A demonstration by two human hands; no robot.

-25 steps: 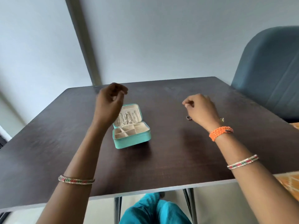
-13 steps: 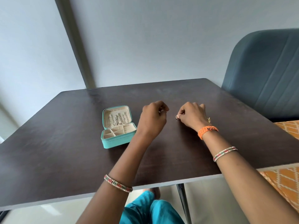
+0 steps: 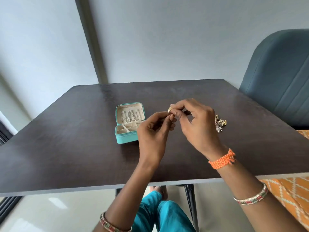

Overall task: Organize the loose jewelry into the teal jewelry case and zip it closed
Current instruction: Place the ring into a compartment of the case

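A person sat at a dark brown wooden table (image 3: 66, 148), seen from a head camera looking down over both forearms. Near the table's centre, at about ten o'clock from the hands, a small teal zip-around jewelry case (image 3: 124, 138) lay open. Its cream-lined lid stood upright at the back with silver chains hung inside, and its divided cream tray faced up, with the front right corner hidden behind the left hand.

Both hands were raised above the table and met at the fingertips. The right hand (image 3: 199, 124) pinched a small gold ring (image 3: 169, 109) between thumb and forefinger. The left hand (image 3: 153, 133) had its fingers curled up to the same spot, touching or nearly touching the ring; whether it also gripped the ring could not be told.

At three o'clock from the hands, a little heap of loose gold and silver jewelry (image 3: 220, 123) lay on the table, partly hidden behind the right hand. A blue-grey upholstered chair (image 3: 280, 77) stood at the table's far right.

The ring looked light, rigid and smooth, so it would likely slip or roll if dropped; a fingertip pinch across its band seemed the surest hold. The heaped pieces looked fine and tangle-prone, best lifted one at a time.
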